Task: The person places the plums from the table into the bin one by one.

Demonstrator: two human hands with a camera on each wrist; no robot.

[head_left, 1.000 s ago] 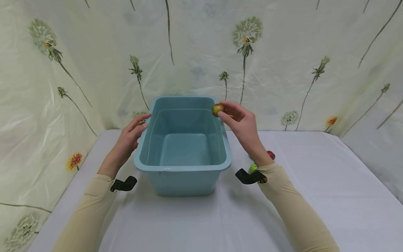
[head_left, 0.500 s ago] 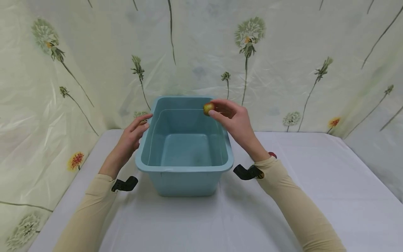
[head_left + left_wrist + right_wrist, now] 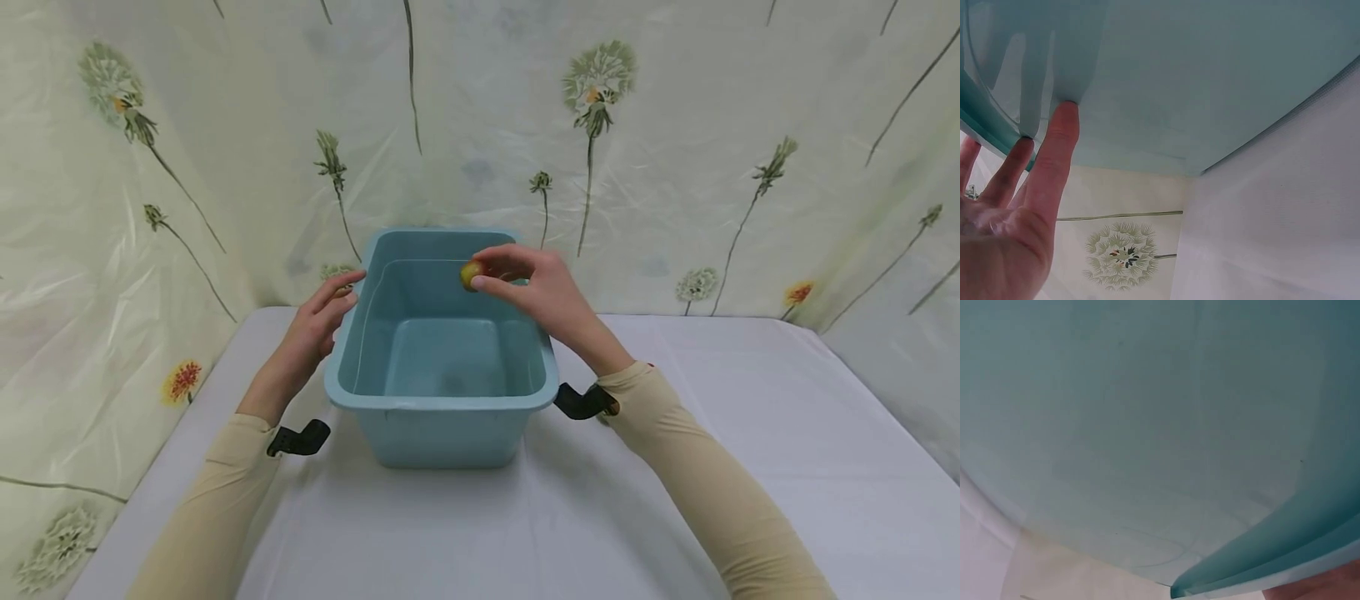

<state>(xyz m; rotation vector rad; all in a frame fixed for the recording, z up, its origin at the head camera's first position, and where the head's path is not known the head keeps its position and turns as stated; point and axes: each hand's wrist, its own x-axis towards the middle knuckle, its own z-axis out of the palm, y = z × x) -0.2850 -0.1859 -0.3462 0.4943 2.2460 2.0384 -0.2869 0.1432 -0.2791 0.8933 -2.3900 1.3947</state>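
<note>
A light blue plastic basin (image 3: 441, 402) stands upright on the white-covered table. My right hand (image 3: 551, 287) reaches over its right rim and pinches a small round fruit (image 3: 471, 275), yellow-green with a reddish-brown side, between thumb and fingers. The fruit hangs over the inside of the basin, toward the back. My left hand (image 3: 309, 332) is beside the basin's left side, fingers extended, fingertips right at the outer wall. In the left wrist view those fingers (image 3: 1054, 150) reach up to the wall. The right wrist view mostly shows the basin's outer side (image 3: 1147, 425); the fruit is hidden there.
The white tablecloth (image 3: 750, 433) stretches to both sides of the basin. A sheet printed with dandelions (image 3: 480, 108) hangs behind and along the left. A sliver of something red (image 3: 651, 364) shows behind my right sleeve.
My right hand has moved left with the fruit, from the basin's right rim to over its inside. The red and green things on the table are now nearly hidden by the sleeve.
</note>
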